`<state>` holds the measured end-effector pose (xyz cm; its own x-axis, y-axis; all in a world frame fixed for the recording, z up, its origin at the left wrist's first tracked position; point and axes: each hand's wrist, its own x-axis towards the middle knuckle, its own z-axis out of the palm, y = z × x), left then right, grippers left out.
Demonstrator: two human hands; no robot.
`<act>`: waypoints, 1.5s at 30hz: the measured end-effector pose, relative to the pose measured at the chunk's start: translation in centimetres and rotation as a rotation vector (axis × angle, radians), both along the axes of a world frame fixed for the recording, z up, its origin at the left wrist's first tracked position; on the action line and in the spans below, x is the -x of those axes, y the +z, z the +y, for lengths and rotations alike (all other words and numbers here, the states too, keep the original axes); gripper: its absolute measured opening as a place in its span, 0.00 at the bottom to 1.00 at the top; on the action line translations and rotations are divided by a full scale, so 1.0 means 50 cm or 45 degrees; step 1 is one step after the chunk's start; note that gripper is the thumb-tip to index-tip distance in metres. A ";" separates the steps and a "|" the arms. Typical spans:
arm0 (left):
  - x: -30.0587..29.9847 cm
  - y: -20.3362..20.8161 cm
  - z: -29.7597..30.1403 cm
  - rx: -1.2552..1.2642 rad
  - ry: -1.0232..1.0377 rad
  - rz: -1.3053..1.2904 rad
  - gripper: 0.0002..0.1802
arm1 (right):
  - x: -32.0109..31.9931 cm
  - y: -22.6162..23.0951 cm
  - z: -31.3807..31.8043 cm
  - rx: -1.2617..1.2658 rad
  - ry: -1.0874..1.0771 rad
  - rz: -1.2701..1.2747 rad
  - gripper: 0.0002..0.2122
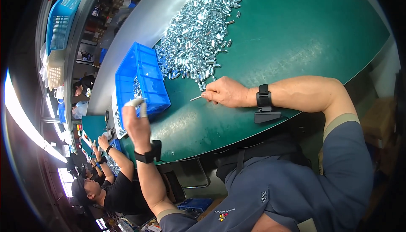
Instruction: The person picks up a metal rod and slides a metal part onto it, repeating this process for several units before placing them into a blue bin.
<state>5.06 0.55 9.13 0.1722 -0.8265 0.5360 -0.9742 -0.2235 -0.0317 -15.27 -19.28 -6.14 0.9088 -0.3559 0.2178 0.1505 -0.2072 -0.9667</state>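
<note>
My right hand (pixel 226 91) is closed above the green tabletop, fingers pinched round a thin metal rod (pixel 196 98) that sticks out to the left. Just beyond its fingers begins a large pile of small shiny metal cylinders (pixel 196 33). My left hand (pixel 137 122) is raised at the near side of a blue plastic bin (pixel 150 77). White coverings wrap its thumb and a finger, whose tips come together; whatever is between them is too small to make out. More small metal parts (pixel 137 87) lie inside the bin.
The green table (pixel 287 29) curves round in front of me. Beside the bin is a white tray (pixel 119 115) with metal parts. At the left a co-worker in black (pixel 122 189) works at the same bench. Blue basket (pixel 63 20) stands on a shelf at upper left.
</note>
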 end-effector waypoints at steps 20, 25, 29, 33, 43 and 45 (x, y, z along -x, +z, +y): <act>0.053 -0.223 -0.108 -0.265 -0.099 0.830 0.15 | 0.005 0.008 0.006 0.234 -0.022 -0.029 0.13; 0.072 -0.199 -0.058 -0.115 -0.092 0.938 0.14 | 0.000 0.006 0.000 0.007 -0.144 -0.002 0.15; 0.077 -0.197 -0.034 -0.060 -0.040 1.060 0.15 | 0.006 0.016 0.001 -0.024 -0.119 0.030 0.15; 0.074 -0.199 -0.025 -0.081 -0.036 1.087 0.18 | 0.002 0.014 0.001 -0.035 -0.133 0.020 0.15; 0.105 -0.188 -0.041 -0.096 -0.132 1.068 0.17 | 0.005 0.018 -0.007 0.025 0.064 0.097 0.18; 0.115 -0.188 -0.049 -0.082 -0.147 1.075 0.17 | 0.005 0.021 -0.007 -0.026 0.096 0.094 0.19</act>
